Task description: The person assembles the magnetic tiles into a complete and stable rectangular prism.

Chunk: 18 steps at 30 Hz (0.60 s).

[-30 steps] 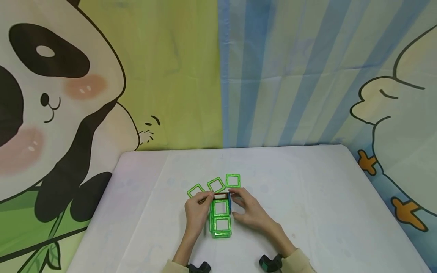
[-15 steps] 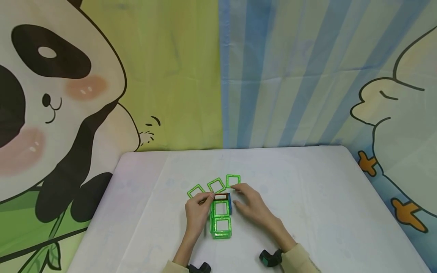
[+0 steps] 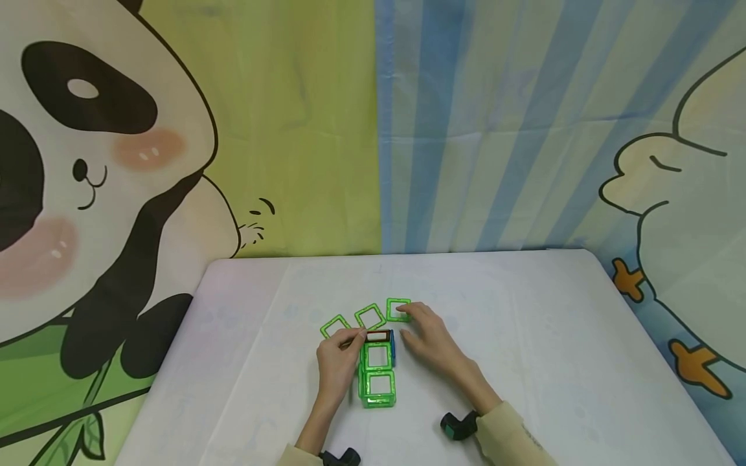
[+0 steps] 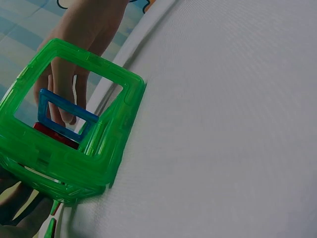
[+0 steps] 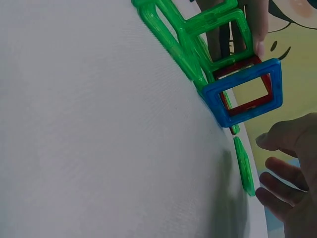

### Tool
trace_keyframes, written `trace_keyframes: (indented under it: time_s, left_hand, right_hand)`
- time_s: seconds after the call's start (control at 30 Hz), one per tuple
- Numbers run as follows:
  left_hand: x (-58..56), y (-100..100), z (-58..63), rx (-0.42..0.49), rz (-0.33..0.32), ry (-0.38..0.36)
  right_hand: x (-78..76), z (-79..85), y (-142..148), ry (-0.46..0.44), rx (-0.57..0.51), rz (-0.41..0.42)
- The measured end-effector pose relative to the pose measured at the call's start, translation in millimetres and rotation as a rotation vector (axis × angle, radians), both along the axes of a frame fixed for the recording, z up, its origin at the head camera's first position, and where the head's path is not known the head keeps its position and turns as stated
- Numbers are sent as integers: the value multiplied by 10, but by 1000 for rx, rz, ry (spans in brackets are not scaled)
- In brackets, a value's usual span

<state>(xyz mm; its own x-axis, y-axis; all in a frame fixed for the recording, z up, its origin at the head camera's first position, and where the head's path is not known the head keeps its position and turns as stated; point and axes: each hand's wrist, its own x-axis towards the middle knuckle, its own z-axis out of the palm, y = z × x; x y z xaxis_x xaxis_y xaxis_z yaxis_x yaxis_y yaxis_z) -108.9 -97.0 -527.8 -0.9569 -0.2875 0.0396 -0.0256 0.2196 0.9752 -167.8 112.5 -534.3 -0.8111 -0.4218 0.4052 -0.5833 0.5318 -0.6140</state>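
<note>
A block built of green square magnetic tiles [image 3: 379, 372] stands on the table, with a red magnetic tile [image 3: 378, 336] at its far end and a blue magnetic tile [image 5: 242, 94] upright on its right side. My left hand [image 3: 338, 362] pinches the red tile at its left corner; a fingertip shows there in the right wrist view. My right hand [image 3: 434, 340] is off the block, forefinger extended over a loose green tile [image 3: 399, 299] at the back. In the right wrist view its thumb and fingers are apart, with nothing between them.
Two more loose green tiles, one in the middle [image 3: 370, 306] and one farther left [image 3: 334, 319], lie behind the block on the white table [image 3: 495, 310]. The table's far edge meets a printed cloth backdrop [image 3: 326, 129]. Each wrist wears a black camera mount [image 3: 457, 427].
My right hand has left the blue tile and moved back to the rightmost loose green tile. My left hand stays at the red tile.
</note>
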Motion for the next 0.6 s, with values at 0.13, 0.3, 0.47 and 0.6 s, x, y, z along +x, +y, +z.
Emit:
trace_keyframes:
  time_s: [0.13, 0.3, 0.47, 0.6]
  left_hand:
    - [-2, 1, -4, 1, -2, 5]
    - [-7, -1, -15, -3, -3, 2]
    - [-7, -2, -11, -8, -2, -3]
    - [1, -3, -6, -9, 0, -9]
  right_hand:
    - [-40, 11, -34, -41, 61, -44]
    - [-83, 10, -62, -36, 124, -39]
    - [-123, 19, -77, -12, 206, -30]
    - [-163, 26, -94, -5, 227, -18]
